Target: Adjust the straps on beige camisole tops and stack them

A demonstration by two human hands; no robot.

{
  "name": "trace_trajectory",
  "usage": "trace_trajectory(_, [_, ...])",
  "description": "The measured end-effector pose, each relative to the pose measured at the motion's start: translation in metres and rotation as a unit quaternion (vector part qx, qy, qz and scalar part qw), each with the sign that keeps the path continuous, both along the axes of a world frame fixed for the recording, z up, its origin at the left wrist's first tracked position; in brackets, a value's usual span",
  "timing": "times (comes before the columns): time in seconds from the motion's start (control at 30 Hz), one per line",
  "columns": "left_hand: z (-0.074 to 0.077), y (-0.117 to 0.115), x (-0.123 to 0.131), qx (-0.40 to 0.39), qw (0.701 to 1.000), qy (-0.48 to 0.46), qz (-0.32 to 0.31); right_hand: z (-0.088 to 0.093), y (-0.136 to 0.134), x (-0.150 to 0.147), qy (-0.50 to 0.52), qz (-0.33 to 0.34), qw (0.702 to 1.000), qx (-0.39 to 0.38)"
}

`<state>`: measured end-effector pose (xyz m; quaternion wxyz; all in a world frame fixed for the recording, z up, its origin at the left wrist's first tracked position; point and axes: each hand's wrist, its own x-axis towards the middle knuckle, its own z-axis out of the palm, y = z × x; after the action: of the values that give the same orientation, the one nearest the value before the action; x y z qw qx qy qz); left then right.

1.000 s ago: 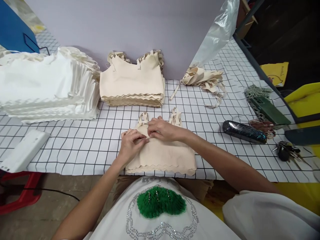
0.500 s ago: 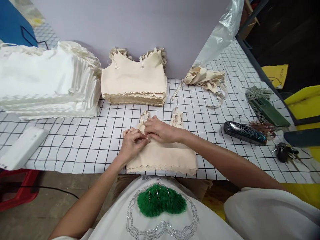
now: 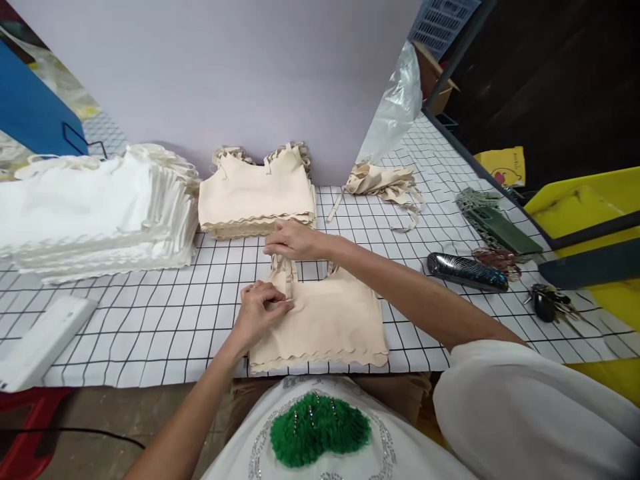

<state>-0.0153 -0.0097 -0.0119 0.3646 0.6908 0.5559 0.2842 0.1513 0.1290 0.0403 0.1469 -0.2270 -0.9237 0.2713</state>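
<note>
A beige cropped camisole top (image 3: 330, 320) with a scalloped hem lies flat at the table's front edge, apparently on top of others. My left hand (image 3: 261, 312) is closed, thumb and finger pinching the fabric at the base of the left strap. Above it, my right hand (image 3: 295, 240) is closed on the shoulder strap (image 3: 289, 275), which runs up from the top toward the fingers. The exact grip of the right fingertips is partly hidden. My right forearm crosses over the other strap.
Behind stands a stack of beige tops (image 3: 257, 193), with white tops (image 3: 95, 207) piled to its left. Loose beige straps (image 3: 383, 183) lie back right. A white box (image 3: 47, 340), a patterned black case (image 3: 467, 271), a green phone (image 3: 505, 230) and keys (image 3: 547, 303) rest on the checked cloth.
My right hand has moved up and away from my left hand, drawing the strap with it. My left hand stays at the strap's base. The view has tilted and shifted slightly.
</note>
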Motion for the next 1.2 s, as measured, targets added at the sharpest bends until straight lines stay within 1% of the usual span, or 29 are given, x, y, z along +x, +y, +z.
trace_trajectory(0.1, [-0.004,-0.001,0.000,0.012,1.000,-0.007,-0.003,0.000,0.001,-0.003,0.003,-0.008,1.000,0.005])
trace_trajectory(0.17, [-0.008,-0.004,0.000,0.024,1.000,-0.011,0.009,0.001,-0.004,0.005,0.028,-0.019,0.999,-0.020])
trace_trajectory(0.2, [-0.008,-0.006,-0.001,0.035,0.999,-0.011,0.022,0.002,-0.007,0.014,0.050,-0.035,0.998,-0.033])
trace_trajectory(0.23, [-0.008,-0.008,-0.002,0.052,0.998,-0.007,0.039,0.004,-0.010,0.025,0.076,-0.062,0.994,-0.042])
trace_trajectory(0.3, [-0.003,-0.011,-0.005,0.108,0.991,0.017,0.077,0.008,-0.017,0.055,0.131,-0.141,0.980,-0.051])
trace_trajectory(0.37, [0.006,-0.010,-0.008,0.167,0.980,0.048,0.099,0.009,-0.024,0.090,0.168,-0.236,0.955,-0.063])
trace_trajectory(0.4, [0.012,-0.007,-0.009,0.185,0.977,0.054,0.097,0.008,-0.028,0.106,0.173,-0.284,0.940,-0.072])
trace_trajectory(0.43, [0.017,-0.003,-0.008,0.189,0.977,0.049,0.085,0.005,-0.031,0.121,0.167,-0.331,0.925,-0.079])
trace_trajectory(0.5, [0.025,0.010,-0.001,0.165,0.985,0.013,0.042,-0.004,-0.037,0.144,0.129,-0.406,0.901,-0.079])
trace_trajectory(0.57, [0.029,0.027,0.014,0.116,0.993,-0.029,-0.010,-0.017,-0.040,0.155,0.083,-0.445,0.890,-0.059])
trace_trajectory(0.63, [0.028,0.043,0.032,0.067,0.995,-0.054,-0.051,-0.028,-0.040,0.156,0.048,-0.457,0.888,-0.035])
trace_trajectory(0.7, [0.025,0.057,0.052,0.036,0.994,-0.064,-0.078,-0.037,-0.037,0.151,0.035,-0.462,0.886,-0.019])
trace_trajectory(0.8, [0.021,0.070,0.076,0.012,0.993,-0.061,-0.104,-0.042,-0.026,0.136,0.021,-0.465,0.885,-0.019])
trace_trajectory(0.87, [0.019,0.075,0.085,0.000,0.993,-0.057,-0.106,-0.042,-0.017,0.125,-0.006,-0.465,0.885,-0.027])
trace_trajectory(0.93, [0.019,0.077,0.088,-0.008,0.994,-0.059,-0.094,-0.042,-0.009,0.117,-0.021,-0.464,0.885,-0.036])
trace_trajectory(1.03, [0.020,0.078,0.084,-0.027,0.994,-0.070,-0.079,-0.038,-0.007,0.111,0.003,-0.459,0.887,-0.047])
trace_trajectory(1.13, [0.024,0.077,0.080,-0.055,0.991,-0.111,-0.053,-0.031,-0.018,0.112,0.045,-0.442,0.893,-0.065])
trace_trajectory(1.2, [0.029,0.077,0.083,-0.036,0.984,-0.172,-0.022,-0.024,-0.030,0.114,0.106,-0.410,0.901,-0.093])
